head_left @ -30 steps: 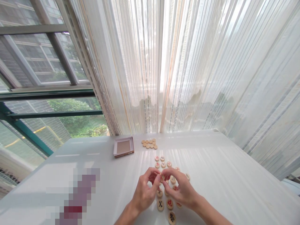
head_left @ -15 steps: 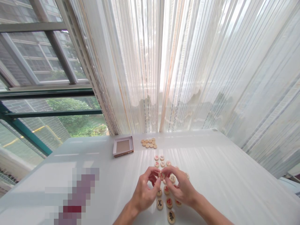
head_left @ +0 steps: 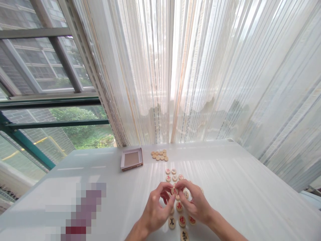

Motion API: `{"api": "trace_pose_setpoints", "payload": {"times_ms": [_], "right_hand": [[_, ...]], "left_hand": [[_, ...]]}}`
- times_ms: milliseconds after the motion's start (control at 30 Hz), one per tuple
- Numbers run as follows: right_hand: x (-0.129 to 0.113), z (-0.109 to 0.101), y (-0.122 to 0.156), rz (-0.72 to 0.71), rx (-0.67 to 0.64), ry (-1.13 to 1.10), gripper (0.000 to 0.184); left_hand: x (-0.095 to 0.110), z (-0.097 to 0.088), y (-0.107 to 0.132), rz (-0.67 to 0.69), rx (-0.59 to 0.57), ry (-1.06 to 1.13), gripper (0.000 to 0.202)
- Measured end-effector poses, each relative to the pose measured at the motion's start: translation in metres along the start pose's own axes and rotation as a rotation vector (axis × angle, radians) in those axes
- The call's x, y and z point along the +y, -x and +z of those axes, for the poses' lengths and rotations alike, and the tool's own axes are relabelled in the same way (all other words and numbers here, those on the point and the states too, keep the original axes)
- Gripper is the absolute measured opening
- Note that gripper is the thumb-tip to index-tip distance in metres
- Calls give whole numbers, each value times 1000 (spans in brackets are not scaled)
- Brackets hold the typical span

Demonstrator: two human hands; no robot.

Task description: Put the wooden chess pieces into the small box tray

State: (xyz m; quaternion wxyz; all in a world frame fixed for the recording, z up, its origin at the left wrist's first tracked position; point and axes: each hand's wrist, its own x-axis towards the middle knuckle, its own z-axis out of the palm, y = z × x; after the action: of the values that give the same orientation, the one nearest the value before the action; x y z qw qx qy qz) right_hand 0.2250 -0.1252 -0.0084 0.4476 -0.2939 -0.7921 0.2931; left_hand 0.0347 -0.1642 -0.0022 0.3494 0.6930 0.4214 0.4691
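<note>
Between the fingertips of both hands is a round wooden Chinese chess piece with a red character, its marked face turned toward me. My left hand pinches it from the left, and my right hand grips its right side. Beneath and around the hands lie several face-up pieces, among them a red-marked piece, another red one, a black-marked piece and a black one at the bottom edge. My hands partly cover some of the pieces.
An open shallow box stands at the far left of the white table. Beside it lies a group of plain-faced pieces. Striped sheer curtains hang behind the table, with a window at left. A pixelated patch covers the lower left.
Both hands still hold the red-marked piece together, with only a slight shift in their position. The whole view has moved a little downward in the picture.
</note>
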Motion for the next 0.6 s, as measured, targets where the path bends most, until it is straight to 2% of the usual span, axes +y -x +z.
{"api": "trace_pose_setpoints", "payload": {"times_ms": [200,433,600], "right_hand": [[-7,-2,-2,-14,-6,28,25],[-10,3,-3,-17,-17,54,22],[-10,1,-4,-27,-12,54,21]], "left_hand": [[0,-1,0,-36,13,79,18],[-6,2,-3,-99,51,99,17],[-6,1,-2,-75,34,115,16]]}}
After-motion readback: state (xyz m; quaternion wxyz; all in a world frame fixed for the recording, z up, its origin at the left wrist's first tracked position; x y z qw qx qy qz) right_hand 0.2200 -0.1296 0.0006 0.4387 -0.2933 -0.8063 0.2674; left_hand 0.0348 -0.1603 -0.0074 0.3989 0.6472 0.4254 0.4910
